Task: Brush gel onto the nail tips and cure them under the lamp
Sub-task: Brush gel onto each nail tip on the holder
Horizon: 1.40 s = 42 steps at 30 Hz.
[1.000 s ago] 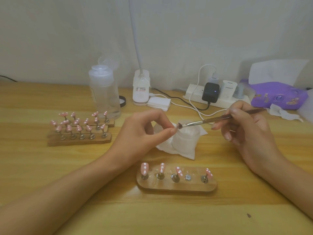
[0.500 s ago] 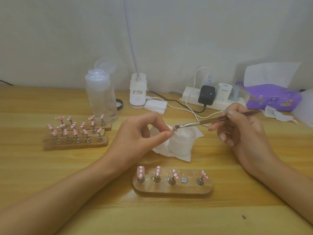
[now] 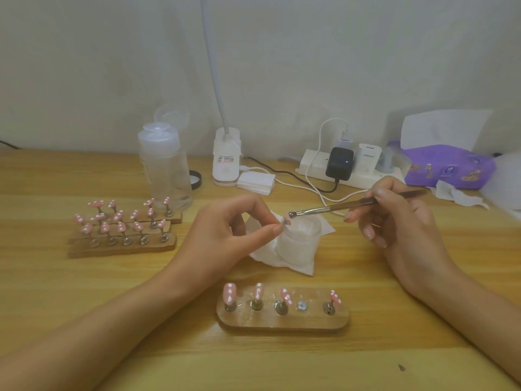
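Observation:
My left hand (image 3: 225, 230) pinches a small nail tip (image 3: 285, 221) on its stand between thumb and forefinger, above a frosted gel jar (image 3: 298, 241). My right hand (image 3: 394, 221) grips a thin brush (image 3: 338, 208) whose bristles touch that tip. A wooden holder (image 3: 282, 320) in front carries several pink, white-dotted nail tips, with one post bare. The white gooseneck lamp (image 3: 227, 159) stands at the back by the wall.
Two more wooden racks of pink tips (image 3: 124, 230) sit at the left beside a clear bottle (image 3: 166, 167). A power strip with chargers (image 3: 341, 165), white cables, a purple tissue pack (image 3: 448, 167) and crumpled tissues lie at the back right.
The view has shifted slightly. Both hands stay in place, with the brush still working at the pinched tip over the jar.

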Motion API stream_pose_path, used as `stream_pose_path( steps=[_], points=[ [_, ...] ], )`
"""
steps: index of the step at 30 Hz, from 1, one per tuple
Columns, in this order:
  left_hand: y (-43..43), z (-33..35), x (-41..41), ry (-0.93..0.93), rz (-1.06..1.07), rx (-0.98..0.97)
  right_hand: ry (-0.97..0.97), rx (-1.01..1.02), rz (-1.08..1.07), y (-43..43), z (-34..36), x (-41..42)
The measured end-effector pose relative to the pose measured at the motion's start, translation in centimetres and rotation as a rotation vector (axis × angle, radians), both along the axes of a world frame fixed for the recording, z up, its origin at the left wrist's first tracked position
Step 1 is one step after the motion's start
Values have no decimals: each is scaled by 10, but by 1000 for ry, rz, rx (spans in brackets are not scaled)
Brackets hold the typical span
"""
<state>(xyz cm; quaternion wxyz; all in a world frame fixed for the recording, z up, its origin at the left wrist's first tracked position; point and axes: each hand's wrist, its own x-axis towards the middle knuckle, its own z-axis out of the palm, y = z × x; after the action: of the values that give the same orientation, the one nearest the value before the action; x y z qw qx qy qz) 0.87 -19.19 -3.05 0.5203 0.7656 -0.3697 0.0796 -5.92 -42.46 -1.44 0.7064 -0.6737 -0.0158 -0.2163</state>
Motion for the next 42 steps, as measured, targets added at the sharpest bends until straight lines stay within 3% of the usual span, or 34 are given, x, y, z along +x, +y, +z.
stream_pose_path(
  steps=[42],
  points=[
    [-1,3,-2,-32,8,26,64,-4,16,-5,-4,3]
  ],
)
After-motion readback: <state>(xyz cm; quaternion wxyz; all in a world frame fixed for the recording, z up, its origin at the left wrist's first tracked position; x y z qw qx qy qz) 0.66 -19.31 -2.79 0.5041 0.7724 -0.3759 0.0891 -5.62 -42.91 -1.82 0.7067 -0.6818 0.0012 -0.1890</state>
